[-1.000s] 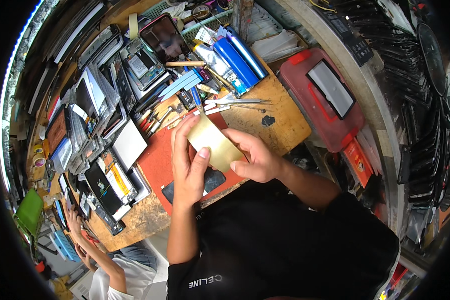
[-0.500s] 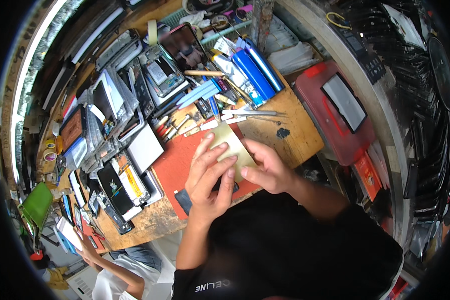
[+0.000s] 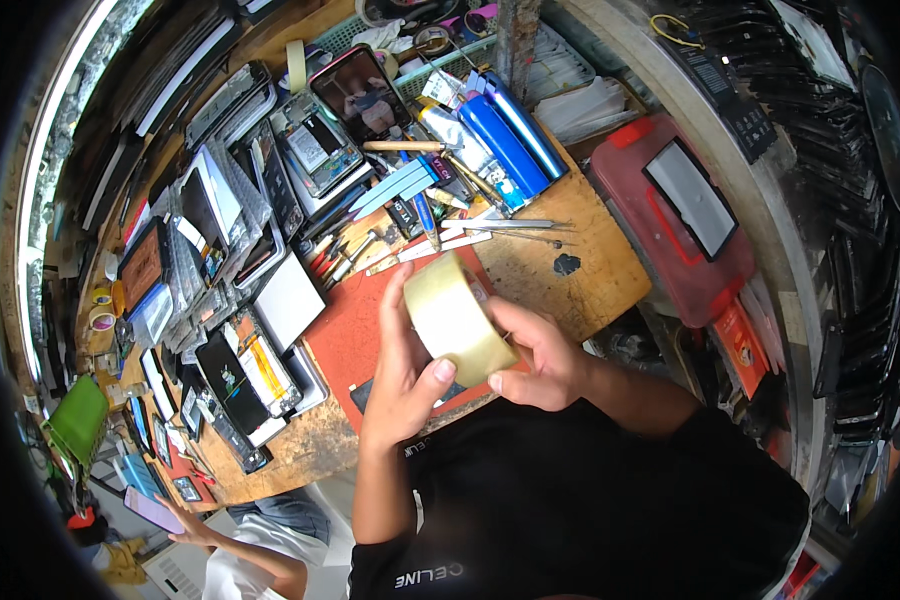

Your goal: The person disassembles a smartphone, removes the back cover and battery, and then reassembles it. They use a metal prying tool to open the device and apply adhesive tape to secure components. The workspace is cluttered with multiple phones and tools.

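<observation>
Evidently both hands, left hand (image 3: 402, 385) and right hand (image 3: 542, 358), grip closed around a wide yellowish roll of tape (image 3: 454, 318), none pulled off yet above the red mat (image 3: 355, 340).

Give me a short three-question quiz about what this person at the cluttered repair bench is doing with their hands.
1. True or false: both hands grip the roll of tape.
2. Which surface lies directly beneath the roll? A) a green basket B) the red mat C) a bare floor
3. Which hand has its thumb on the roll's near edge, next to the other hand's thumb?

Key
1. True: the left hand and the right hand both hold it above the bench.
2. B.
3. The left hand; its thumb tip lies beside the right thumb at the roll's lower edge.
</observation>
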Demonstrator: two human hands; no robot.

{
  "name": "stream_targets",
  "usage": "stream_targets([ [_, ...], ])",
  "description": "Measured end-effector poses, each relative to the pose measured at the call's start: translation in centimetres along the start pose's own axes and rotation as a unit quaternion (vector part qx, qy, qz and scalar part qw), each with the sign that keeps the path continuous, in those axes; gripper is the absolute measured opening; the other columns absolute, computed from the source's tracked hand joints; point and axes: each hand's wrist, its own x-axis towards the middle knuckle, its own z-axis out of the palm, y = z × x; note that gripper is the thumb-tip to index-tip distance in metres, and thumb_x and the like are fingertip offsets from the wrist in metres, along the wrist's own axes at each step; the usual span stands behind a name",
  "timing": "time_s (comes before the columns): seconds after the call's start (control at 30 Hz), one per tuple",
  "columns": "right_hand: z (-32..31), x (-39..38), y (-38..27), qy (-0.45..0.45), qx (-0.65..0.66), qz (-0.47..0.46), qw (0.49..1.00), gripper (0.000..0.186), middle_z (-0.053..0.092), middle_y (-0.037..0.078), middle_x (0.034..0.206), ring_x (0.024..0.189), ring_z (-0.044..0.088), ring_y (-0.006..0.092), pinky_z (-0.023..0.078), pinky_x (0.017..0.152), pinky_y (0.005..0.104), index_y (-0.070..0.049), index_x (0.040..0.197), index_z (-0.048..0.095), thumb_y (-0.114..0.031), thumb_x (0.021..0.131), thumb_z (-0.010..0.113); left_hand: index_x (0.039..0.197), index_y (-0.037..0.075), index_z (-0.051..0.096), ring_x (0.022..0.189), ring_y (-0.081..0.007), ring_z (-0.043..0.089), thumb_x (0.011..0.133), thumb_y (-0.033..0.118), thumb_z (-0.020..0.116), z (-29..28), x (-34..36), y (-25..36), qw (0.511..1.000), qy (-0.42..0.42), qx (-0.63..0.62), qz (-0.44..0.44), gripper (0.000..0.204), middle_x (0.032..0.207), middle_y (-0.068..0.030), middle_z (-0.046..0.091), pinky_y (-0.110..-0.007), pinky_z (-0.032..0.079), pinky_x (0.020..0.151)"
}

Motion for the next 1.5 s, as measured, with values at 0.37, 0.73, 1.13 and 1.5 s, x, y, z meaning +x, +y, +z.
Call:
stream_targets([
  [0.37, -0.3, 0.8, -1.0, 0.014, 0.17, 0.079, 0.982, 0.052, 0.063, 0.01, 0.115, 0.104, 0.059, 0.0141, 0.05, 0.093, 0.0328, 0.009, 0.141, 0.048, -0.012, 0.094, 0.057, 0.157, 0.004, 0.029, 0.143, -0.0385, 0.045, 0.075, 0.023, 0.092, -0.5, 0.5, -1.9, 0.983, 0.017, 0.111, 0.143, 0.106, 0.158, -0.0228, 0.03, -0.05, 0.046, 0.116],
  [0.73, 1.3, 1.6, -0.1, 0.026, -0.098, 0.044, 0.994, 0.05, 0.067, 0.019, 0.106, 0.099, 0.066, 0.0195, 0.054, 0.084, 0.0389, 0.005, 0.133, 0.051, -0.001, 0.085, 0.065, 0.115, 0.002, 0.07, 0.103, -0.0353, 0.06, 0.083, 0.002, 0.078, -0.7, 0.4, 3.5, 0.887, 0.078, 0.413, 0.189, 0.033, 0.107, -0.0152, 0.063, -0.045, 0.048, 0.091],
  [1.13, 2.3, 3.1, -0.3, -0.006, -0.042, 0.113, 0.993, 0.067, 0.065, 0.016, 0.129, 0.119, 0.062, 0.0165, 0.05, 0.1, 0.0309, 0.009, 0.153, 0.037, 0.006, 0.09, 0.059, 0.099, 0.002, 0.069, 0.092, -0.0327, 0.06, 0.078, -0.004, 0.077, -0.7, -0.1, 2.4, 0.903, 0.163, 0.335, 0.213, 0.023, 0.096, -0.0115, 0.063, -0.041, 0.05, 0.081],
  [1.5, 2.4, 2.5, 0.2, -0.011, -0.119, 0.122, 0.985, 0.068, 0.063, 0.018, 0.132, 0.123, 0.062, 0.0199, 0.05, 0.102, 0.0323, 0.009, 0.154, 0.034, 0.007, 0.091, 0.058, 0.095, 0.005, 0.067, 0.092, -0.0353, 0.059, 0.08, -0.001, 0.073, -1.6, -0.7, 1.2, 0.902, 0.169, 0.307, 0.251, 0.017, 0.092, -0.0118, 0.06, -0.044, 0.048, 0.081],
])
